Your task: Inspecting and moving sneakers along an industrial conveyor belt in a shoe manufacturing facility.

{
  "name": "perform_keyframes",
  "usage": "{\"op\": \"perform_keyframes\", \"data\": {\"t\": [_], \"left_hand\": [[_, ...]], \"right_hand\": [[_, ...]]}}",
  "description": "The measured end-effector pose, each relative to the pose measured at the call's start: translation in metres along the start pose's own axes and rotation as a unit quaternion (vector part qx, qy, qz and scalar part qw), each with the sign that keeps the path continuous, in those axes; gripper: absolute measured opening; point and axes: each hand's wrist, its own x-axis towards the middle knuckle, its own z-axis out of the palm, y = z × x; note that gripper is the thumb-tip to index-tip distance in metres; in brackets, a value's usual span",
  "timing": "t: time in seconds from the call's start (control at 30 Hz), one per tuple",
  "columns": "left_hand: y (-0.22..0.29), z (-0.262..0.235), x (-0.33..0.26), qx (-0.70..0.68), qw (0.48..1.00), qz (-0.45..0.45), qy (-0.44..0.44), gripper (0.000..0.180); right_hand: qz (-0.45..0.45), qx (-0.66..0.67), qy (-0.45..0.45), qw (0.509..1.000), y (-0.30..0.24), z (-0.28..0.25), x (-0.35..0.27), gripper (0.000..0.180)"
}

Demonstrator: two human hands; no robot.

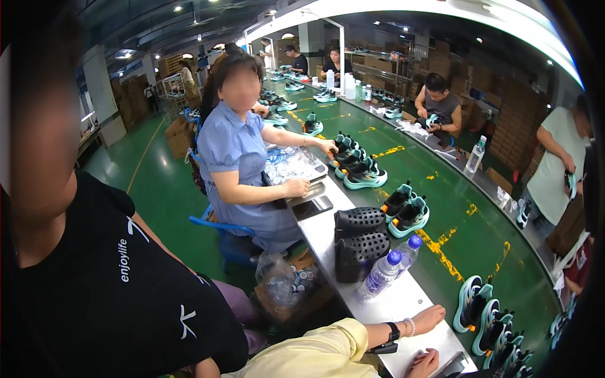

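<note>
My left hand (pixel 431 319), with a dark watch and a beaded bracelet on its wrist, rests near the edge of the pale metal table (pixel 413 299). Its fingers are curled together, with nothing seen in them. Close below it, my right hand (pixel 424 363) lies at the lower edge of the picture, partly cut off. Its fingers are loosely bent and slightly apart, and no thing shows between them. A grey metallic object (pixel 455 364) lies beside it, mostly out of view. Across the table edge, black and mint-green sneakers (pixel 488 327) stand in a row on the green belt.
Two purple-capped bottles (pixel 381 275) and black perforated clogs (pixel 361 252) stand on the table. A co-worker in blue (pixel 236 148) touches sneakers beside a tray (pixel 293 165). A person in a black T-shirt (pixel 120 290) is close at left. A box with plastic bags (pixel 287 283) sits below.
</note>
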Motion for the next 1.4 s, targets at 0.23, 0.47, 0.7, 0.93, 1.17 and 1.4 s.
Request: {"op": "perform_keyframes", "data": {"t": [0.23, 0.47, 0.7, 0.93, 1.17, 1.4], "left_hand": [[0.003, 0.001, 0.003, 0.015, 1.000, 0.005, 0.005, 0.009], [0.008, -0.004, 0.004, -0.005, 0.999, 0.007, -0.033, 0.004], [0.032, -0.011, 0.010, -0.006, 0.998, 0.004, -0.061, 0.031], [0.048, 0.026, 0.049, -0.068, 0.987, -0.086, -0.116, 0.069], [0.055, 0.063, 0.071, -0.089, 0.986, -0.133, -0.054, 0.037], [0.041, 0.086, 0.080, -0.100, 0.985, -0.093, -0.109, 0.033]], "right_hand": [[-0.113, -0.032, 0.065, 0.991, 0.037, -0.006, 0.025, 0.030], [-0.115, -0.022, 0.047, 0.992, 0.020, -0.003, 0.019, 0.032], [-0.076, -0.022, 0.029, 0.996, -0.012, -0.012, 0.002, 0.032], [-0.342, -0.184, 0.334, 0.859, -0.145, -0.097, -0.049, 0.016], [-0.235, -0.452, 0.390, 0.767, -0.135, -0.194, -0.045, 0.033], [-0.225, -0.452, 0.345, 0.791, -0.155, -0.162, -0.050, 0.026]]}}
